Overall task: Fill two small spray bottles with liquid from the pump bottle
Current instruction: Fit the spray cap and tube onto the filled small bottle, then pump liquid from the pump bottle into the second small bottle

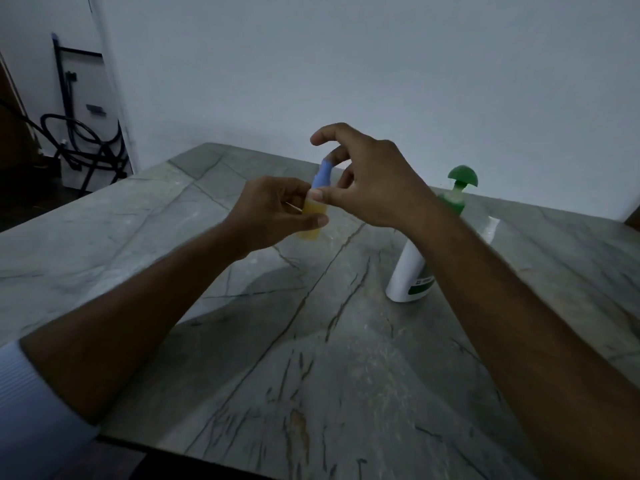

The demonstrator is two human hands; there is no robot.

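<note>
- Marble-patterned table (346, 375) carries everything; the pump bottle (410, 271), white with a green pump head, stands upright on it and serves as the landmark.
- Left of the pump bottle and raised off the table, a small spray bottle (313, 211) with a yellowish body and a blue top is held between both hands. Just behind and right of the pump bottle stands a second, pale bottle (490, 228), mostly hidden by the right forearm.
- Left hand (273, 214) has its fingers curled round the yellow body, gripping it firmly.
- Right hand (372, 181) pinches the base of the blue top with its thumb against a finger; its forefinger is arched up and free.
- Judging by the pose, the step is twisting the blue top, though I cannot tell whether on or off. To do it well, keep the body upright and still in the left hand, turn only the top, and avoid squeezing the body so nothing spills.
</note>
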